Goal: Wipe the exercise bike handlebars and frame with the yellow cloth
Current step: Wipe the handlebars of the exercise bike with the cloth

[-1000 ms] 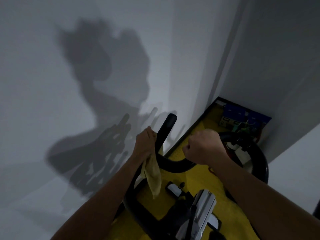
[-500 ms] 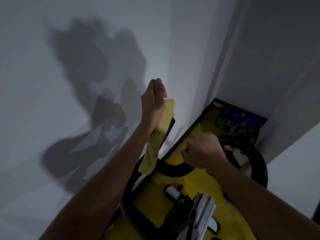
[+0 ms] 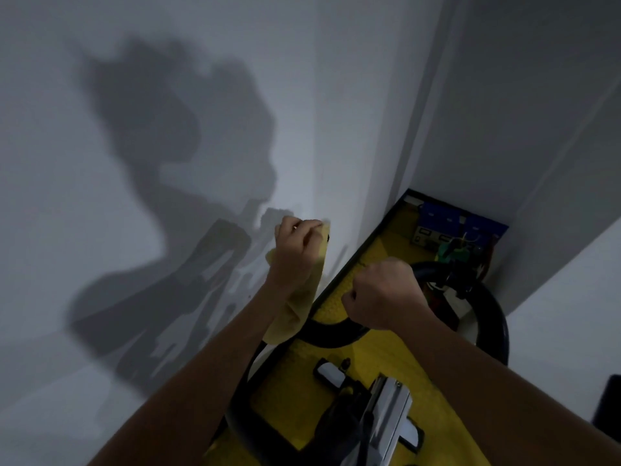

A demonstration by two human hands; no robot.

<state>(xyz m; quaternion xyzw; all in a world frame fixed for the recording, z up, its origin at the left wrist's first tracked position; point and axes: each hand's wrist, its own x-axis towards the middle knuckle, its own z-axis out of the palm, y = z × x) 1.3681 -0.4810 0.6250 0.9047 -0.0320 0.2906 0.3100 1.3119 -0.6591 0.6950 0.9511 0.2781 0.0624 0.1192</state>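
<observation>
Two hands work at the black handlebars in dim light. The left hand is closed around the yellow cloth, which covers the left upright grip completely and hangs down along the forearm to the bar's bend. The right hand is a closed fist on the curved crossbar, hiding what it grips. The right loop of the bar curves away to the right behind that arm. Below, a silver post of the frame is cut off by the near edge. Far right, blue boxes sit on the yellow floor mat, their details too dark to read.
</observation>
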